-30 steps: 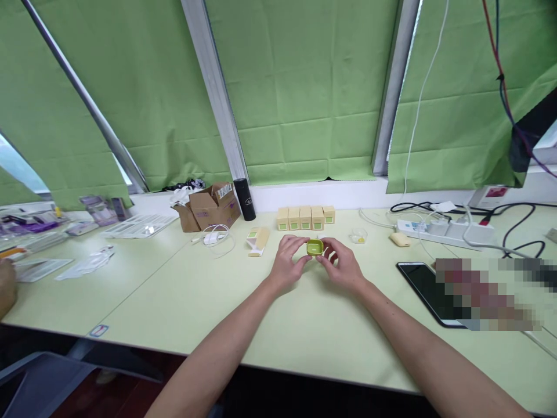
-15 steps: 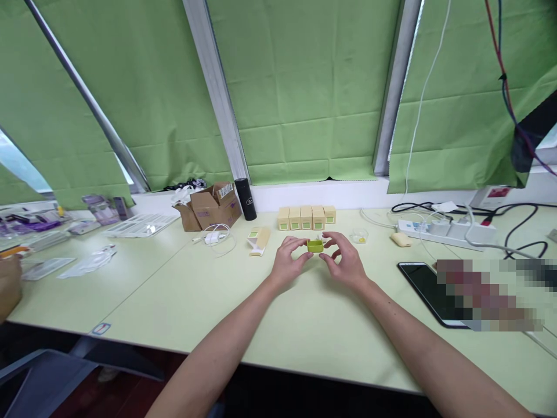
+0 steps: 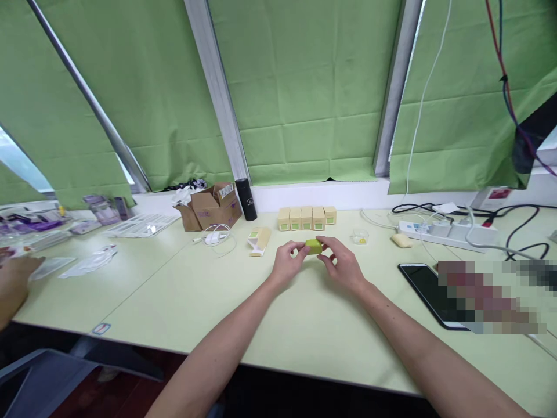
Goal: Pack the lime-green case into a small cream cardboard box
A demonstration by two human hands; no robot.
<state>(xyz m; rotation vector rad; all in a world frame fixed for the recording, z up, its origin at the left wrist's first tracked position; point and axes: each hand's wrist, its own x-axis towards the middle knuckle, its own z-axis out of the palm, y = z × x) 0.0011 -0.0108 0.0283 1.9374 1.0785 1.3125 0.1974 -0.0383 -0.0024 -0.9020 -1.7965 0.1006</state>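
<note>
A small yellow-green case (image 3: 314,247) with rounded corners is held just above the table between my two hands. My left hand (image 3: 288,261) pinches its left end between thumb and fingers. My right hand (image 3: 343,264) has its index finger on the upper right corner of the case, and its thumb is lower, near the right end. The case's top looks closed, so its inside is hidden. Behind my hands stands a row of small tan boxes (image 3: 307,219) with green labels. An opened tan carton (image 3: 259,241) lies left of my left hand.
A clear little dish (image 3: 360,237) and a beige case (image 3: 401,240) lie to the right, near a white power strip (image 3: 448,232) with cables. A phone (image 3: 429,293) is at right. A cardboard box (image 3: 213,208) and a black bottle (image 3: 246,200) stand back left. Another person's hand (image 3: 16,284) is far left.
The green case showed an open hollow before; now its top looks closed and smooth. My right fingers have shifted to its upper right corner. The other person's hand has moved slightly right.
</note>
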